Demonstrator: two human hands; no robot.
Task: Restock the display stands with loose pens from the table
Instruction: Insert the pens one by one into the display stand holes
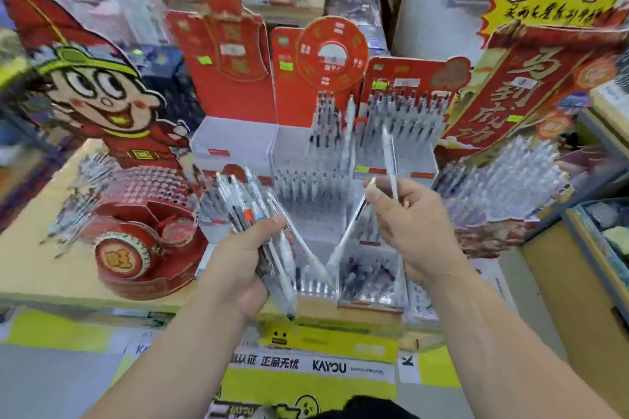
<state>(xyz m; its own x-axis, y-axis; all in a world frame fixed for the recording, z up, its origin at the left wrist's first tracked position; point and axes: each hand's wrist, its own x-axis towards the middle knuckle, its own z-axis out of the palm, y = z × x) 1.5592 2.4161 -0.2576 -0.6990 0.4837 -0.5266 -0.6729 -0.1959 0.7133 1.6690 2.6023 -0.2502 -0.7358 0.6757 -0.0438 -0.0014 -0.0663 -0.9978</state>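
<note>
Two white pens (389, 163) sit pinched in your right grip (412, 224), one pointing up and one slanting down to the left, above the clear tiered display stands (306, 187) on the counter (37, 269). Your left grip (238, 262) is curled round a fanned bundle of pens (245, 207), held near the counter's front edge, just beside the round red stand (136, 248).

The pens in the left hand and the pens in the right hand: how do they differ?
The left hand grips a thick bundle of pens; the right hand pinches just two white pens. The bundle shows orange and blue marks; the two look plain white. The bundle fans up-left; the two splay, one up, one down-left. Both hang over the display stands.
</note>
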